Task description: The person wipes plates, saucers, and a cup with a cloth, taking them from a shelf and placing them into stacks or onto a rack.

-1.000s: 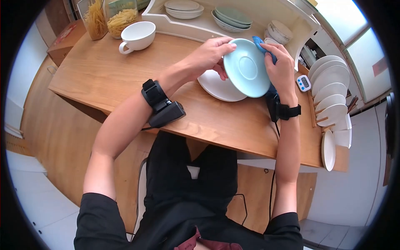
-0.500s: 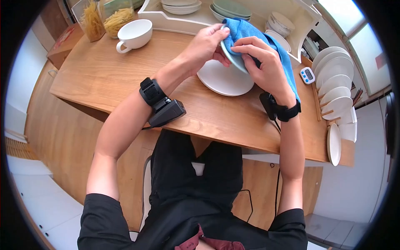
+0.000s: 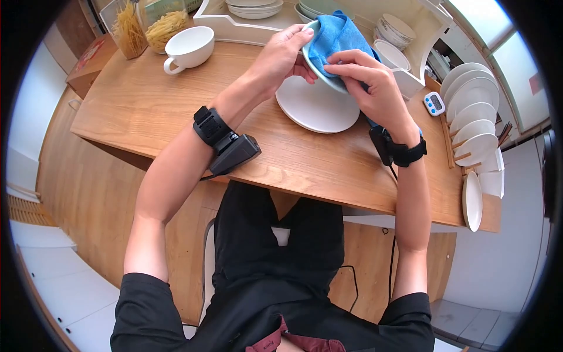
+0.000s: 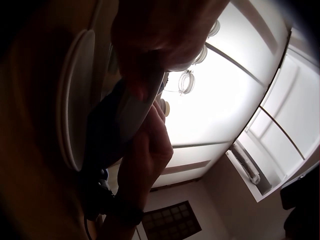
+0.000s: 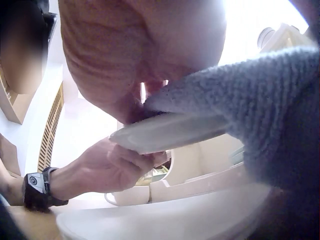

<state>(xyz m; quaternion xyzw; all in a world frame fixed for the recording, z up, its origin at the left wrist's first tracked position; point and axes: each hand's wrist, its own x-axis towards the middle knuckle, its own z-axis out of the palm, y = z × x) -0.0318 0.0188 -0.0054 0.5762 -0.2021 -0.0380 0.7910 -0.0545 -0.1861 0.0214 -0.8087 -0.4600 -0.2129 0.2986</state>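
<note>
The left hand (image 3: 281, 56) grips the left edge of a light blue plate (image 3: 312, 60), thumb on its upper face and fingers beneath. A blue cloth (image 3: 340, 38) lies over much of that plate, and the right hand (image 3: 372, 82) pinches the cloth against it. In the right wrist view the plate (image 5: 170, 132) shows tilted between the left hand (image 5: 107, 167) and the cloth (image 5: 240, 90). Below the hands, white plates (image 3: 316, 108) lie stacked on the table. The left wrist view is dark, with the right hand (image 4: 150, 145) behind the plate.
A white cup (image 3: 190, 47) stands at the back left by pasta containers (image 3: 166, 29). Behind are a white shelf (image 3: 246, 37) with dishes and bowls (image 3: 396, 32). At the right are a timer (image 3: 434, 104), a rack of upright plates (image 3: 472, 114) and an oval dish (image 3: 471, 201).
The plate has turned from facing the camera to a steeper tilt. The cloth, earlier bunched in the right hand, now spreads over the plate, and the right hand has moved left onto it.
</note>
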